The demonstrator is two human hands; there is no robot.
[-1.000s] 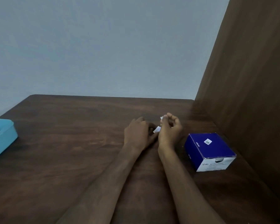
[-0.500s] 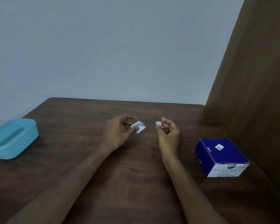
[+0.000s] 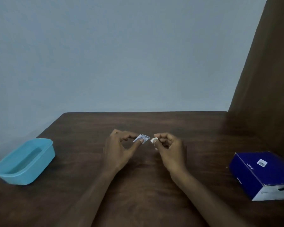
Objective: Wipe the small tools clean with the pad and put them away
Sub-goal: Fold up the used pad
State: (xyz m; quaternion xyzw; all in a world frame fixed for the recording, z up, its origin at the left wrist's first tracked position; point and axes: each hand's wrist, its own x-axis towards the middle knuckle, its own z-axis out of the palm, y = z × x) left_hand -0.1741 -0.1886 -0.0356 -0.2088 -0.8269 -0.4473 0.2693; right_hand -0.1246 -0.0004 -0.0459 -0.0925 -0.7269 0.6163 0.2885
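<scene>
Over the middle of the dark wooden table (image 3: pixel 138 202), my left hand (image 3: pixel 120 149) pinches a small torn white printed wrapper (image 3: pixel 142 138) between thumb and forefinger. A short gap to its right, my right hand (image 3: pixel 169 149) pinches a small white pad (image 3: pixel 153 140) at its fingertips, the other fingers curled in. Both hands hover just above the tabletop. No small tools show in this view.
A light blue plastic tub (image 3: pixel 25 161) stands near the table's left edge. A dark blue box with a white front (image 3: pixel 262 174) lies at the right. A brown wooden panel (image 3: pixel 269 79) rises along the right side, and a pale wall stands behind.
My hands, pressed together on the packet a second ago, have pulled apart: the wrapper stays in the left, the white pad in the right. The view has swung left, showing more of the tub.
</scene>
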